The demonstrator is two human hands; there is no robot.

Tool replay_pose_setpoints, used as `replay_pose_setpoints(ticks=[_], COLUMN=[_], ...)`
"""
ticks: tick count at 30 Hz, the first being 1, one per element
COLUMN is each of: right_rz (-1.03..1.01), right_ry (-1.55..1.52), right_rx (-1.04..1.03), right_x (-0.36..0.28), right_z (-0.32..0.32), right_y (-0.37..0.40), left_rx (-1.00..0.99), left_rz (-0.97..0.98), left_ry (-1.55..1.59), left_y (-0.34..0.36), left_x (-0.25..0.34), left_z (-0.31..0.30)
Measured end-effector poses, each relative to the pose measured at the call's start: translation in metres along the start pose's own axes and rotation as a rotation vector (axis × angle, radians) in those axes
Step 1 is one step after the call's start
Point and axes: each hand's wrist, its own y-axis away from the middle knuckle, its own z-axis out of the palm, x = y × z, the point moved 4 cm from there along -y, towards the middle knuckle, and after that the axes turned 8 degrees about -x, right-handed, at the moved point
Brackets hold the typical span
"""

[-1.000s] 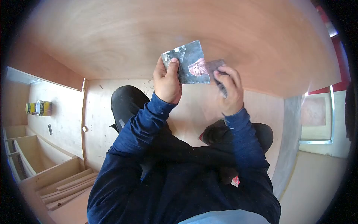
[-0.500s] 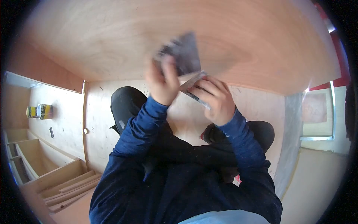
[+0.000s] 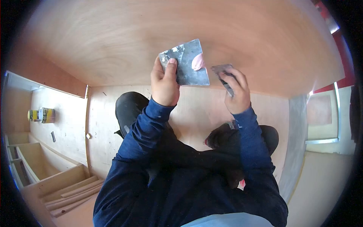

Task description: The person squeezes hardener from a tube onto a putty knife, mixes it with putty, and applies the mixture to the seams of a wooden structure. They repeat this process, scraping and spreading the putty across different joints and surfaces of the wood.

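Note:
My left hand grips a flat grey metal putty plate, thumb on top and fingers beneath it. Whitish dried smears mark the plate near my thumb. A lump of pink putty sits at its right edge. In my right hand is a smaller dark scraper, its blade turned toward the plate but apart from it. My fingers cover part of the scraper. Just beyond both hands rises a large wooden panel.
Two yellow-labelled cans stand on the floor at left, near a small dark strip. A wooden compartment frame with several wood strips lies at lower left. A metal frame is at right. My bent legs flank the space below.
My hands have moved apart: the scraper has left the plate and shifted right and slightly up. The plate has tilted to show its face and the pink putty.

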Motion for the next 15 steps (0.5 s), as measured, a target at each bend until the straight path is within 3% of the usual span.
replay_pose_setpoints(ticks=[2, 5, 7, 9, 10, 12, 15], right_rz=[-0.089, -0.122, -0.194, -0.209, -0.164, -0.111, -0.202], right_ry=[0.025, 0.221, 0.191, 0.153, -0.033, -0.215, -0.274], right_rx=[0.063, 0.137, -0.005, -0.031, -0.007, 0.124, 0.097], right_x=[-0.014, -0.052, -0.056, -0.066, -0.069, -0.066, -0.064], right_z=[-0.015, -0.025, -0.015, -0.023, -0.026, -0.012, -0.011], right_y=[-0.006, -0.01, -0.012, -0.013, -0.014, -0.009, -0.017], left_rx=[-0.012, -0.042, -0.054, 0.029, 0.009, 0.018, 0.043], left_rz=[0.221, 0.28, 0.291, -0.075, -0.145, -0.158, -0.155], left_ry=[-0.363, -0.524, -0.566, -0.329, 0.024, 0.068, 0.053], left_y=[0.002, 0.01, 0.011, 0.009, 0.009, 0.011, 0.011], left_x=[0.007, 0.006, 0.004, -0.008, -0.014, -0.014, -0.016], left_z=[0.001, 0.016, 0.017, 0.005, 0.008, 0.009, 0.002])
